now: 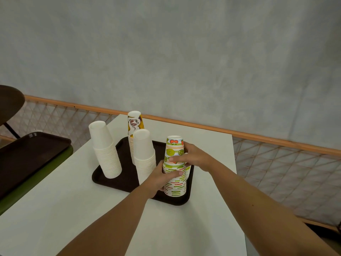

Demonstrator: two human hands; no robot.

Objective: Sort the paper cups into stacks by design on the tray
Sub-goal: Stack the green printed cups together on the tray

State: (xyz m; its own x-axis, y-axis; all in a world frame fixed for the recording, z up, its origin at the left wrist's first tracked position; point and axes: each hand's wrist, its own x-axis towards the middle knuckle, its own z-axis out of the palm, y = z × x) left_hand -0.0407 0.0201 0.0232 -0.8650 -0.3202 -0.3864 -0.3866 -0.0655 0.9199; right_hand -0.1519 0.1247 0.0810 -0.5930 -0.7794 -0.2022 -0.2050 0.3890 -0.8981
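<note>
A dark brown tray (121,179) lies on the white table. At its front right corner stands a stack of upside-down fruit-pattern cups (175,183). My left hand (162,179) grips the stack's lower middle. My right hand (191,157) holds the top fruit-pattern cup (174,149) from the right side. A plain white stack (144,156) stands just left of them, partly behind my left hand. A leaning white stack (105,150) sits at the tray's left edge. At the back is a stack with a coffee design (134,124).
The white table (73,209) ends close behind the tray and to the right of it. A second dark tray (27,154) rests on a green surface at the left. A dark chair (9,106) stands far left. A grey wall with mesh fencing is behind.
</note>
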